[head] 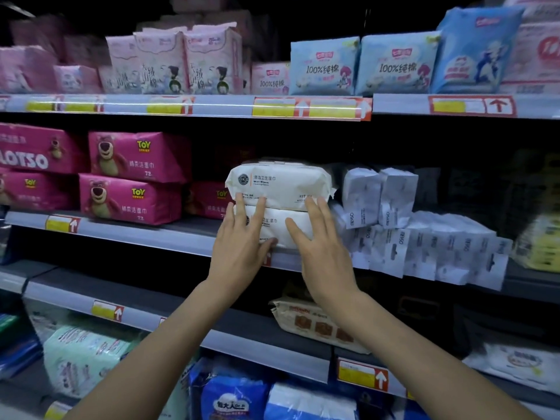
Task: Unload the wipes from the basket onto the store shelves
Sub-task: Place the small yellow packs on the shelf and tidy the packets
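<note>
Two white wet-wipe packs lie stacked on the middle shelf [136,234]. The upper wipe pack [280,184] rests on the lower wipe pack [274,227]. My left hand [242,242] presses flat on the front of the stack, fingers spread, fingertips reaching the upper pack. My right hand [321,247] lies flat on the right front of the stack, fingers apart. Neither hand closes around a pack. The basket is out of view.
Pink bear-print tissue packs [130,177] stand left of the stack. Small white hanging-tab packs [418,237] crowd the right. Pink and blue pad packs [324,68] fill the top shelf. An orange-print wipe pack [315,322] lies on the shelf below.
</note>
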{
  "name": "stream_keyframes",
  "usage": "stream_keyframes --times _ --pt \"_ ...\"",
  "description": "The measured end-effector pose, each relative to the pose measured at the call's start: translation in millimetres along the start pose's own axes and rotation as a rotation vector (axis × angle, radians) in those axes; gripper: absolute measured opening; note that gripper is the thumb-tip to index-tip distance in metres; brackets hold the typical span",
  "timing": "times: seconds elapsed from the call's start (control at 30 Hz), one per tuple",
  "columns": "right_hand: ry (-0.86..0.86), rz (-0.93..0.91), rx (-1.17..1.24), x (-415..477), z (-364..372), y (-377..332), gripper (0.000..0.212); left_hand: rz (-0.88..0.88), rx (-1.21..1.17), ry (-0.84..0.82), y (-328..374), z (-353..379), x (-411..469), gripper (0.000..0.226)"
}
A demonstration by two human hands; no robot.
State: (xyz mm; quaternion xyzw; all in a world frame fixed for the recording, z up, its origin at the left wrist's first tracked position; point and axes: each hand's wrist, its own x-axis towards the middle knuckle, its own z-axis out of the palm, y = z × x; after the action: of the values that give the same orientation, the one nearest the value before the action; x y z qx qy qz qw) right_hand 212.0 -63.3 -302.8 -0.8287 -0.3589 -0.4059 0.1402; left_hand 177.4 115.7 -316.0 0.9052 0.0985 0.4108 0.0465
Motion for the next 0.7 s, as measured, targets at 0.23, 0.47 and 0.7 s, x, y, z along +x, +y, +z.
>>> stream_keyframes --times 0.23,0.47,0.7 --pt "-0.052 -0.018 -0.146 8 -8 -7 0.084 -0.010 -0.151 0.001 -5 -7 1 0.091" --pt "-0.096 -0.079 -0.239 10 -21 -10 0.080 0.038 0.171 0.116 6 -31 2 0.092" --pt "-0.079 0.012 -0.341 28 -19 -13 0.080 0.103 0.240 0.053 10 -44 17 0.095"
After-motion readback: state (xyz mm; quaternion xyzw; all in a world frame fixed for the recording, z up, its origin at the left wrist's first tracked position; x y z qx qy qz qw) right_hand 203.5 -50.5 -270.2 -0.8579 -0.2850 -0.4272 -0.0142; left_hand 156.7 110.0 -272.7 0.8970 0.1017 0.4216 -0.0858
